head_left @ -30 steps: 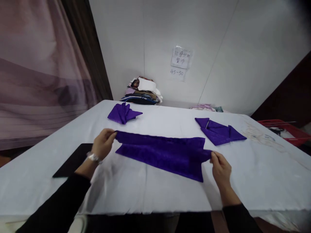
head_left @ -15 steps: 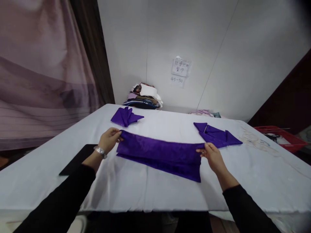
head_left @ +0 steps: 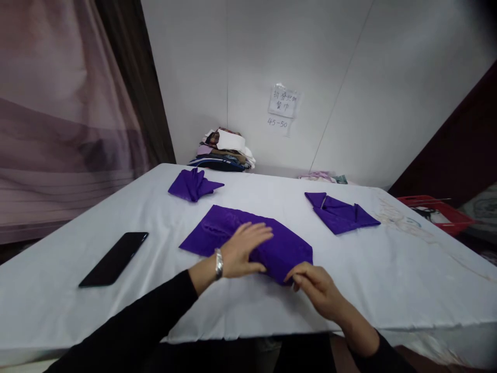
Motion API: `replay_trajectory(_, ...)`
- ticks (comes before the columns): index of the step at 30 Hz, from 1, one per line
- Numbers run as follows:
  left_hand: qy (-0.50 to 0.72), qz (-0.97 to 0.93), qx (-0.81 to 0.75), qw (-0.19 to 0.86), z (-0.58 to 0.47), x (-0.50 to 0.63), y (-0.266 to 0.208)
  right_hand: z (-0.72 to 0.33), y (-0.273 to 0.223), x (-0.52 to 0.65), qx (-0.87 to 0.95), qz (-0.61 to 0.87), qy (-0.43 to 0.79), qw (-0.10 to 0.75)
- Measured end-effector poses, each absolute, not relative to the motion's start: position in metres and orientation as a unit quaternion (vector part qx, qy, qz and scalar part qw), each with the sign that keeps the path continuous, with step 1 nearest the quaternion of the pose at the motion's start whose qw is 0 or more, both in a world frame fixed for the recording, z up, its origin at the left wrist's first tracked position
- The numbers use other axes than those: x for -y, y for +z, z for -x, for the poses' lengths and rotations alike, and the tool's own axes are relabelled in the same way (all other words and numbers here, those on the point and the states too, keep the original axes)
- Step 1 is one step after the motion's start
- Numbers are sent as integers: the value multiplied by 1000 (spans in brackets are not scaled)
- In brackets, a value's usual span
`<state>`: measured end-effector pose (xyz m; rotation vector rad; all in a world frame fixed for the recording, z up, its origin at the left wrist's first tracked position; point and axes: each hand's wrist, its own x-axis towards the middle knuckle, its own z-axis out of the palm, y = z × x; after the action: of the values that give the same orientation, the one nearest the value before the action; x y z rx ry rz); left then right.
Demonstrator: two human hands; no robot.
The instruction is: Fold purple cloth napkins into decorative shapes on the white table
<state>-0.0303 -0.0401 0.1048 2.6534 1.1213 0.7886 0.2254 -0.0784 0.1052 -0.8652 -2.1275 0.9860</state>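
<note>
A purple cloth napkin (head_left: 217, 224) lies folded into a band on the white-covered table in front of me. Across its middle rests my left hand (head_left: 245, 249), open, with the fingers stretched out to the right and hiding part of the cloth. My right hand (head_left: 319, 291) is closed at the napkin's near right edge, pinching the cloth between thumb and fingers. The far right corner of the napkin is cut off at a slant by a fold. Two more purple napkins, a pleated one (head_left: 192, 186) at the back left and a folded one (head_left: 341, 213) at the right, lie farther away.
A black phone (head_left: 114, 259) lies left of my forearm on the white tablecloth (head_left: 240, 311). Stacked clothes (head_left: 225, 150) stand at the back by the wall, with pinkish cloth (head_left: 318, 176) farther right. A red basket (head_left: 458, 221) sits beyond the right edge.
The napkin was held stretched between both hands; now it lies on the table. My left hand released its corner and moved right onto the cloth. My right hand came nearer and lower.
</note>
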Motion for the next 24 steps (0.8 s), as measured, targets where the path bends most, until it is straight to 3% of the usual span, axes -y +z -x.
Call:
replay_trajectory(4, 158, -929, -301, 149, 7, 53, 102, -229, 110, 97, 815, 304, 398, 292)
replay_trajectory(10, 88, -900, -397, 156, 62, 58, 86, -272, 91, 97, 595, 348, 565, 453)
replay_trajectory(14, 118, -873, -433, 192, 88, 69, 84, -285, 84, 88, 497, 373, 576, 532)
replay_trajectory(20, 248, -788, -510, 239, 97, 84, 101, -283, 92, 73, 454, 419, 541, 571)
replay_trajectory(24, 185, -796, -527, 233, 110, 82, 107, -285, 88, 53, 452, 433, 541, 562)
